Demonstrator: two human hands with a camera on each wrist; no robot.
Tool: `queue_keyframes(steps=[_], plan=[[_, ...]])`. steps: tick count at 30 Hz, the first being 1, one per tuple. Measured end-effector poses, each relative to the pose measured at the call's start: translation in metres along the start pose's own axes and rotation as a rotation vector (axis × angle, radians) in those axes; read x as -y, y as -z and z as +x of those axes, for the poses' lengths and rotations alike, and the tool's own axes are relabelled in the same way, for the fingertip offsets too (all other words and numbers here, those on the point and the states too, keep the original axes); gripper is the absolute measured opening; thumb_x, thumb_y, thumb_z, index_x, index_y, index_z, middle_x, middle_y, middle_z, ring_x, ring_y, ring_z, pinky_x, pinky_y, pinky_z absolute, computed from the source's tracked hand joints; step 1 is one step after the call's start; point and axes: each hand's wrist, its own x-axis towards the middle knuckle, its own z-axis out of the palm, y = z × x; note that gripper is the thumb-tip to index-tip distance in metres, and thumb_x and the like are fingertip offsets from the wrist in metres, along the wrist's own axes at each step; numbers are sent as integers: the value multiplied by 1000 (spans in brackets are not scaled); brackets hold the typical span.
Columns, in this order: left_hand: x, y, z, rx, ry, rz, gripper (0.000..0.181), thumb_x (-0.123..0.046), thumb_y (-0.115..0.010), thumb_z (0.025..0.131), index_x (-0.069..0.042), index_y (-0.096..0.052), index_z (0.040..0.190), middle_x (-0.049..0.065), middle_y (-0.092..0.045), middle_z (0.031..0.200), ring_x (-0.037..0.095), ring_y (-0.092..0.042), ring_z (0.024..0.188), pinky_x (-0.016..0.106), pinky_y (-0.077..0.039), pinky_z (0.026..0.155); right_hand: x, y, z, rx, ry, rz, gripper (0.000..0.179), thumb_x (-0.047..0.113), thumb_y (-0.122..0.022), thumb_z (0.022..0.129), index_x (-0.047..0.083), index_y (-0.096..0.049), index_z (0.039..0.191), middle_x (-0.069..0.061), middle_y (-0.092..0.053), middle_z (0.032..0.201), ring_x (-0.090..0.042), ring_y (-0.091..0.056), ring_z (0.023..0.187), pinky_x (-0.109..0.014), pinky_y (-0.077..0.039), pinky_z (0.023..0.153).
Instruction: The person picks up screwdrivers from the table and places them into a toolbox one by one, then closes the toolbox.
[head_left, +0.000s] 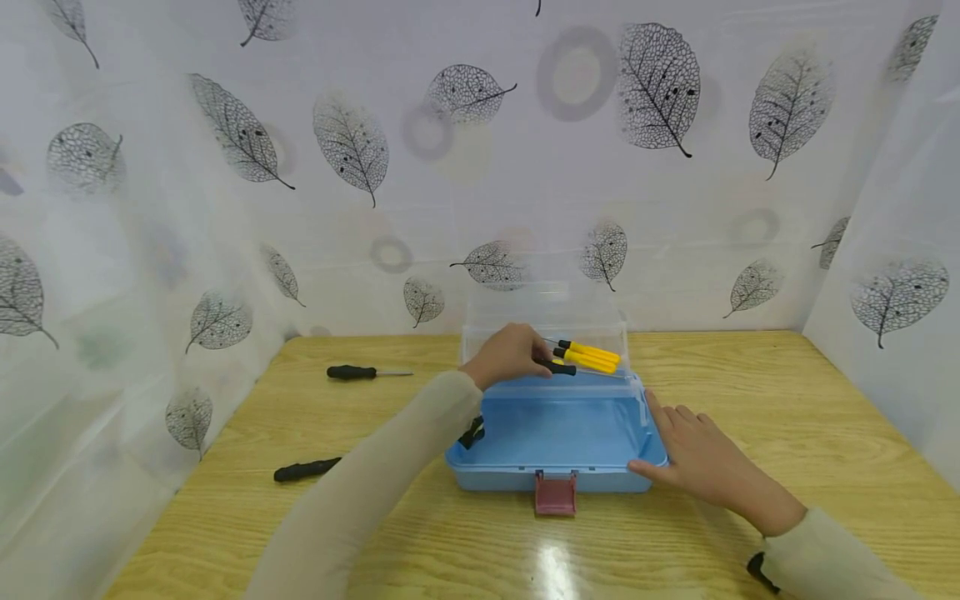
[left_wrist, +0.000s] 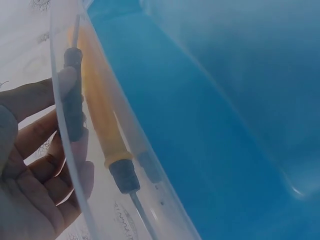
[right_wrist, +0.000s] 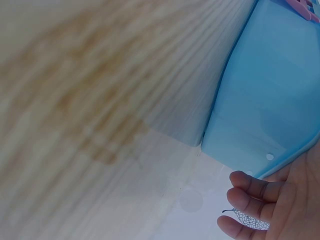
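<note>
My left hand (head_left: pixel 512 357) pinches a black-handled screwdriver (head_left: pixel 561 367) between thumb and fingers, over the clear tray (head_left: pixel 517 391) at the back of a light blue toolbox (head_left: pixel 495 481). Its shaft points right. In the left wrist view the black handle (left_wrist: pixel 73 95) shows through the tray's clear wall, beside a yellow handle (left_wrist: pixel 100 110). Several yellow-handled screwdrivers (head_left: pixel 588 360) lie in the tray. At the toolbox's right side is my right hand (head_left: pixel 701 458), thumb at the front rim and index finger stretched along the side; its other fingers (right_wrist: pixel 247 202) hold nothing.
The toolbox's clear lid (head_left: pixel 547 312) stands raised at the back, and its pink latch (head_left: pixel 556 496) hangs down in front. Left on the wooden table (head_left: pixel 420 550) lie a black screwdriver (head_left: pixel 352 372) and another black handle (head_left: pixel 303 470), partly covered by my left sleeve. Leaf-patterned sheeting (head_left: pixel 480 167) surrounds the table.
</note>
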Motion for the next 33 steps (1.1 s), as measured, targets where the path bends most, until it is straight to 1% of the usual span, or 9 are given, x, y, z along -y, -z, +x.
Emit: queue_keyframes(steps=[4,11,18,27,33], plan=[[-2,0,0,3,11,19,19,-23,-76,79,-12,-74,94,-1,-72,92,9,-61,80,23,-51,76,1,1,0,9,-6,4,101,64,-57,81,-10,-27,142,-26,-57,123,-39,-56,109,-57,-44,87],[-3,-1,-1,-12,3,53,18,-24,-77,78,-13,-74,91,-1,-69,88,10,-58,78,22,-49,75,1,2,-1,12,-10,12,100,64,-57,81,-11,-27,142,-26,-56,125,-39,-55,109,-56,-44,87],[-4,0,-3,-2,1,63,18,-24,-78,77,-13,-73,90,-1,-69,88,10,-58,78,23,-50,75,0,2,0,13,-8,12,101,64,-58,81,-11,-27,141,-26,-57,124,-39,-55,109,-56,-44,86],[-1,-2,2,-11,10,85,18,-24,-79,75,-14,-72,88,-2,-66,85,10,-56,77,22,-47,72,0,2,1,-3,10,2,100,63,-58,81,-12,-28,140,-26,-58,122,-37,-56,106,-54,-46,84],[-1,-3,1,-15,-2,99,17,-25,-79,75,-15,-71,87,-3,-65,85,10,-56,77,22,-47,71,-1,0,1,-13,18,-6,101,64,-58,80,-12,-29,140,-25,-59,119,-36,-57,103,-53,-46,82]])
